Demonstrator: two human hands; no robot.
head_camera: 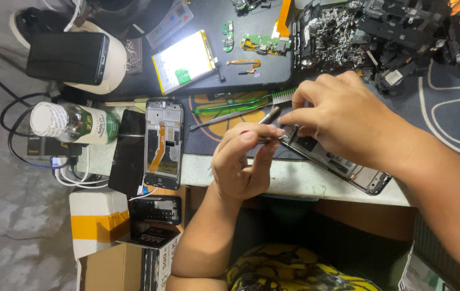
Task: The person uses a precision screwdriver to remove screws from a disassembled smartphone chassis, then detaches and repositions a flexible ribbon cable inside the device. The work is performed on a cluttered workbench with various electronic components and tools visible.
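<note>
A dark opened phone body [343,164] lies tilted across the front edge of the workbench [294,183]. My right hand [343,116] rests on its upper end, fingers pinched over the top corner. My left hand [243,161] grips a thin metal tool [269,115] whose tip meets the phone right beside my right fingers. What the tip touches is hidden by my fingers.
A second opened phone frame with an orange flex cable [163,143] lies left, beside a black screen panel [127,151] and a bottle [74,123]. A battery [183,60], small circuit boards [259,43], a green-handled brush [240,102], tweezers [224,117] and a pile of metal parts [337,35] lie behind.
</note>
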